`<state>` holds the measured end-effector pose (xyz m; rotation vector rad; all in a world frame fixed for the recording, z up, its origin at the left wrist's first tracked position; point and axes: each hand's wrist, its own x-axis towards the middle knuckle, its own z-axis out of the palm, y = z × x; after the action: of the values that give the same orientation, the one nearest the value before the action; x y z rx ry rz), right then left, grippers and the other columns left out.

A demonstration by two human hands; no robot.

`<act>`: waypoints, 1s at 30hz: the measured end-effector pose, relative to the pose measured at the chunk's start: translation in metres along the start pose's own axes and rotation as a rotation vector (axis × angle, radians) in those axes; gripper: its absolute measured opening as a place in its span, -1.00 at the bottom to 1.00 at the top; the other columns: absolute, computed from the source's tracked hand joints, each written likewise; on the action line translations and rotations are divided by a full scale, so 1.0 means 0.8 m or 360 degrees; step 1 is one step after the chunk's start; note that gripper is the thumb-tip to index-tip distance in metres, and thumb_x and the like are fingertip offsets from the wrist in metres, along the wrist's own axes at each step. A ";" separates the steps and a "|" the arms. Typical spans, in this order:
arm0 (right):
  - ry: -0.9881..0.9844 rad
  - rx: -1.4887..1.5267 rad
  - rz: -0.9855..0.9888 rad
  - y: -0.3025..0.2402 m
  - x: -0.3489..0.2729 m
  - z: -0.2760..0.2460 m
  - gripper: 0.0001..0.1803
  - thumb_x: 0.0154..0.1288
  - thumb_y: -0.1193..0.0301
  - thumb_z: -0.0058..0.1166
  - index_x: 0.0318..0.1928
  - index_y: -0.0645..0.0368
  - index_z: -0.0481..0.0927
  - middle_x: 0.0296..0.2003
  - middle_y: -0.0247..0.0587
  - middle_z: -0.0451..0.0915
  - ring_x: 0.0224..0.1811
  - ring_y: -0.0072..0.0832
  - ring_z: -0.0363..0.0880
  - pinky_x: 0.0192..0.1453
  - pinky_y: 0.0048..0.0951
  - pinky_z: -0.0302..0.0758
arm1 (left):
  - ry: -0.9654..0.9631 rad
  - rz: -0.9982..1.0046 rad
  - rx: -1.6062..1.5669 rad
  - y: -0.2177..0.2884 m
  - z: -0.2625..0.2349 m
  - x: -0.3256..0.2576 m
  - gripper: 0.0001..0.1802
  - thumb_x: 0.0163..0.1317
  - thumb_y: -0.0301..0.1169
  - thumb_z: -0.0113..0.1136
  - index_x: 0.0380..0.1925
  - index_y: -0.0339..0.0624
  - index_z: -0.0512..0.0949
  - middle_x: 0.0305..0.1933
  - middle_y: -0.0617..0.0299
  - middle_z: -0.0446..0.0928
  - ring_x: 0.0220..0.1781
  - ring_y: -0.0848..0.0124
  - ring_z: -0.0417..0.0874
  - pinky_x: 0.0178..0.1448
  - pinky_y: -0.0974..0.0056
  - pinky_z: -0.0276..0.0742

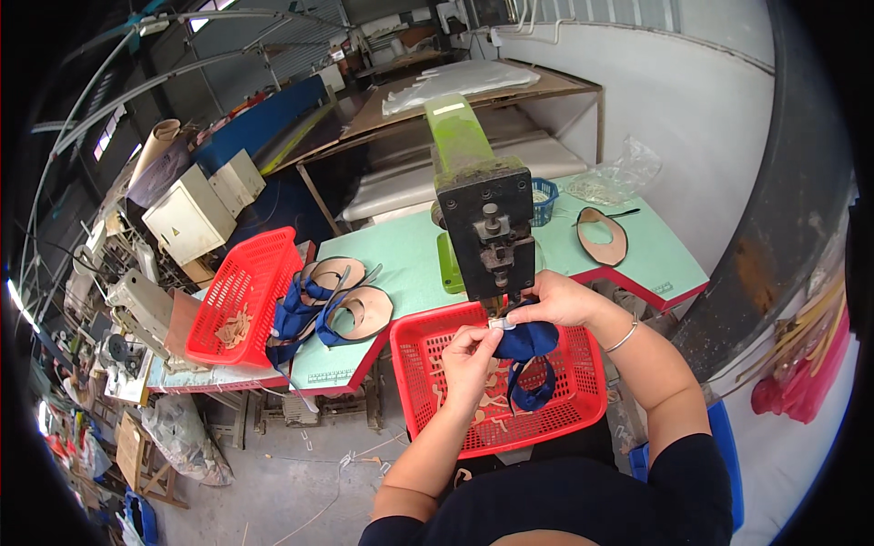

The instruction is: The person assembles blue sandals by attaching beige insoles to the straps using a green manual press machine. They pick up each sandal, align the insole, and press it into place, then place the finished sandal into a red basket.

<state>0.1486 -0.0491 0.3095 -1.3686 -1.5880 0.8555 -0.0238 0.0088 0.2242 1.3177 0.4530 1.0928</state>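
Note:
Under the head of a green and black sewing machine (pixel 492 218), both my hands work on a blue fabric piece (pixel 526 342) with a looped strap (pixel 535 389) hanging below it. My left hand (pixel 469 362) pinches the piece's edge from the left, next to a small whitish part (pixel 501 323) just below the needle area. From the right, my right hand (pixel 557 300) grips the top of the same piece between thumb and fingers. Whether the whitish part is joined to the fabric is too small to tell.
A red plastic basket (pixel 410 382) with beige scraps stands beneath my hands. On the green table (pixel 401 255) lie blue-strapped pieces (pixel 360 314), a beige ring-shaped piece (pixel 601 237) and a blue basket (pixel 543 205). Another red basket (pixel 238 282) holds scraps at left.

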 end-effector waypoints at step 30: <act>0.0099 0.0377 0.0266 0.030 -0.019 0.006 -0.69 0.06 0.26 0.27 -0.35 0.29 0.61 -0.53 -0.42 0.53 -0.50 -0.71 0.40 -0.42 -0.65 0.35 | -0.0122 0.0099 -0.0097 0.002 -0.019 -0.001 -0.90 0.13 -0.58 0.18 -0.46 -0.21 0.44 -0.35 0.36 0.40 -0.31 0.62 0.42 -0.18 0.50 0.33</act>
<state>0.1546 -0.0595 0.2835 -1.3552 -1.2926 1.0552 -0.0367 0.0162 0.2213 1.3223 0.3213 1.0953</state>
